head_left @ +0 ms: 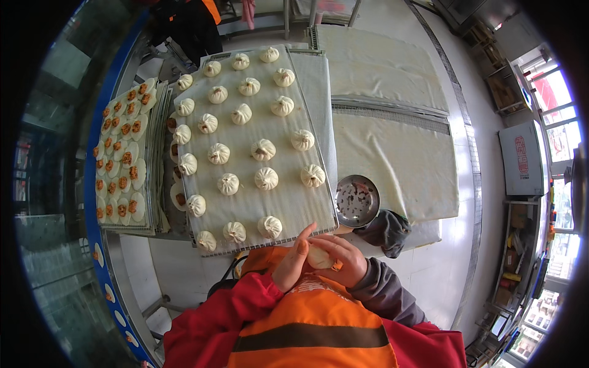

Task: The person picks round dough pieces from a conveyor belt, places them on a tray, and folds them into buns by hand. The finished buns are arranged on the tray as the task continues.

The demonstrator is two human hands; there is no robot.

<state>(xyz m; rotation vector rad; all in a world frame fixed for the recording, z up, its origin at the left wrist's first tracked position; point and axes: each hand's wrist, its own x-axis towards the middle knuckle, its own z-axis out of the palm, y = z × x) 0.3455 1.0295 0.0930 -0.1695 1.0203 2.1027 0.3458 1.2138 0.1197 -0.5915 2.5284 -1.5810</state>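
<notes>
A round of pale dough with orange-brown filling showing at its edge (319,258) lies in my right hand (345,257), whose fingers curl over it just in front of my apron. My left hand (293,264) is beside it, fingers stretched and thumb raised, its inner side against or very near the dough; the exact contact is hidden. Ahead of both hands, a cloth-lined wire tray (245,199) carries rows of pleated buns (266,178). The nearest bun (270,227) sits a short way beyond my left hand.
At left, a stack of trays (150,230) holds flat dough rounds topped with filling (126,129). A metal bowl (357,201) with scraps of filling stands right of the bun tray, next to a dark cloth (386,233). Cloth-covered racks (392,159) extend behind. A person (195,27) stands far left.
</notes>
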